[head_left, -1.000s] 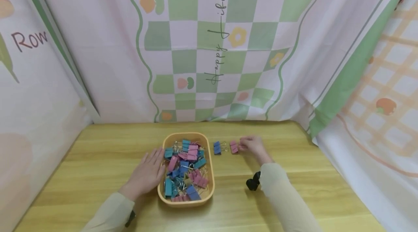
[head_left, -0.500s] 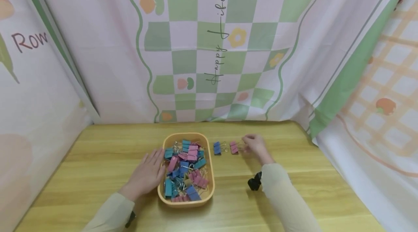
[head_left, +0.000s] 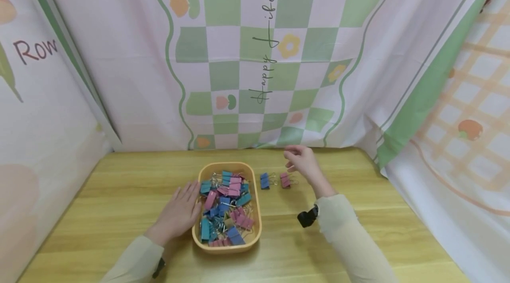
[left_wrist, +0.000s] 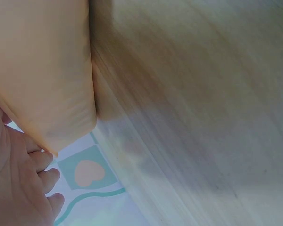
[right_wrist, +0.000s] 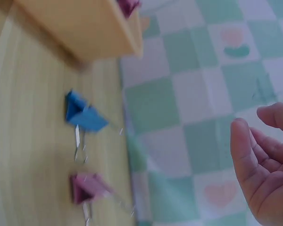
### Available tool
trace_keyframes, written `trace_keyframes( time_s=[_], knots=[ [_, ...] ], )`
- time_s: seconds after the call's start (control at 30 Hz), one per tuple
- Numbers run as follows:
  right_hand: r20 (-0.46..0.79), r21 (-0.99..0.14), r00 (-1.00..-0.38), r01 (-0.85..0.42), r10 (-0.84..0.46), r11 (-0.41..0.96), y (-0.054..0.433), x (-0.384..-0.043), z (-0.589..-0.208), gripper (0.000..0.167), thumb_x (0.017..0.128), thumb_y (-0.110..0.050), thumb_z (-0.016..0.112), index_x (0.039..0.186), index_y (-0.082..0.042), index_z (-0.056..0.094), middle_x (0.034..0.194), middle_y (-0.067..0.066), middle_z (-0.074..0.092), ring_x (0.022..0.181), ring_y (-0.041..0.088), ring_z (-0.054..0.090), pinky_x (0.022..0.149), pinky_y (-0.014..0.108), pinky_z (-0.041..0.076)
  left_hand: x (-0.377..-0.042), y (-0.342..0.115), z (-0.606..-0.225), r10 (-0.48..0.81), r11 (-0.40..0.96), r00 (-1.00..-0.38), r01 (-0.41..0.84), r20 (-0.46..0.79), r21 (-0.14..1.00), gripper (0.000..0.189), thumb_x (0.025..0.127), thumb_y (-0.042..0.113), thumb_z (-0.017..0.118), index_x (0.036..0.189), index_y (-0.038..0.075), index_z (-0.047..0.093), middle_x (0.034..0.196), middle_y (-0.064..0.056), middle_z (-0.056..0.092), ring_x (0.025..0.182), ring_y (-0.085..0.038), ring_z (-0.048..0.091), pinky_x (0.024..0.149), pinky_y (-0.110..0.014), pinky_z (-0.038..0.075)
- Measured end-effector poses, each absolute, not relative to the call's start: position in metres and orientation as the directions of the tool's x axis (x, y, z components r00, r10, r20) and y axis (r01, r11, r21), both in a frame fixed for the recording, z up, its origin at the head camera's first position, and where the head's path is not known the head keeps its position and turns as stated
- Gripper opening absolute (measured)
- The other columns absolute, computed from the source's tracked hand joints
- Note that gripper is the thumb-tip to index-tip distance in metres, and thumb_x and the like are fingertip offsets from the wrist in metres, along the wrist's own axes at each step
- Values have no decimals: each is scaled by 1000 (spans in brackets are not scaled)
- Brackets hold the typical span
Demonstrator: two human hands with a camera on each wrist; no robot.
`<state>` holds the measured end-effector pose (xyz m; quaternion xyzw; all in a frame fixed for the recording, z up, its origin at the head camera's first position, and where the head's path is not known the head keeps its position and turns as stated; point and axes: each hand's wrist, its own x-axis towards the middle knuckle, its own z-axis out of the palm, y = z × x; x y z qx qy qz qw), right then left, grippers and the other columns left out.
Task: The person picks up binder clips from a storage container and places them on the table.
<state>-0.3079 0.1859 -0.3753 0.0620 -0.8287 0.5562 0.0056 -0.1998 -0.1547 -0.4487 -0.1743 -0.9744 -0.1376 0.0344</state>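
An orange plastic basket (head_left: pixel 258 219) full of pink, blue and teal binder clips stands on the table. My left hand (head_left: pixel 179 210) rests against its left side with fingers extended; in the left wrist view, fingertips (left_wrist: pixel 49 179) show by the basket wall (left_wrist: pixel 42 70). To the basket's right lie a blue binder clip (head_left: pixel 265 181) and a pink binder clip (head_left: pixel 285 180), side by side with wire handles pointing right. My right hand (head_left: pixel 306 163) hovers above and behind the pink clip. The right wrist view shows its thumb and index finger apart, with nothing between them.
The wooden table (head_left: pixel 131 185) ends at a hanging checkered curtain (head_left: pixel 259 75) just behind the clips. Patterned cloths (head_left: pixel 458 110) close in both sides. A small black device (head_left: pixel 307 217) is strapped at the right wrist.
My right hand has let go of the pink binder clip, which stays on the table, and has risen away toward the curtain. The left hand and basket keep their places.
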Motion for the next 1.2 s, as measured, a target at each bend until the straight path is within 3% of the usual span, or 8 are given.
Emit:
trace_keyframes(
  time_s=[0.17,0.33,0.43,0.53,0.97,1.2],
  knots=[
    [106,-915,-973,-175,-204,363,166,-292,-365,35,90,-10,58,119,10,53,96,21,59,62,19,59,59,38,56,-200,-156,-449,333,901,-935,354,123,251,57,98,27,37,143,-5,23,147,-21,22,134,-37,19,108,-50,12],
    [53,-909,-951,-173,-306,380,149,-270,-360,33,90,-17,60,116,3,58,84,11,62,58,24,60,41,25,47,-200,-156,-449,333,901,-935,353,121,251,57,98,28,37,143,-5,23,147,-21,22,134,-37,18,109,-49,11],
    [31,-909,-927,-182,-374,376,141,-259,-362,33,90,-17,59,117,3,57,84,11,62,63,29,60,45,29,50,-200,-156,-449,332,900,-935,353,120,256,57,98,28,37,143,-5,23,147,-21,22,134,-37,18,109,-49,11],
    [35,-910,-895,-212,-444,356,135,-251,-369,33,90,-12,59,116,8,56,87,13,62,69,33,60,57,40,55,-200,-156,-449,334,900,-935,354,120,253,57,98,29,37,143,-4,23,147,-21,22,134,-37,18,109,-49,11],
    [-33,-826,-796,-319,-604,465,114,-225,-399,28,85,-15,65,107,2,63,84,2,62,68,28,60,45,35,51,-201,-155,-449,336,900,-935,355,114,255,57,99,29,36,143,-4,22,147,-20,21,135,-36,17,109,-48,10],
    [-44,-772,-746,-397,-664,497,106,-218,-407,23,82,-9,68,102,1,65,86,-1,65,79,13,60,70,24,50,-201,-156,-450,334,901,-936,353,115,251,58,98,29,37,143,-4,22,147,-20,21,135,-37,17,109,-49,11]
  ],
)
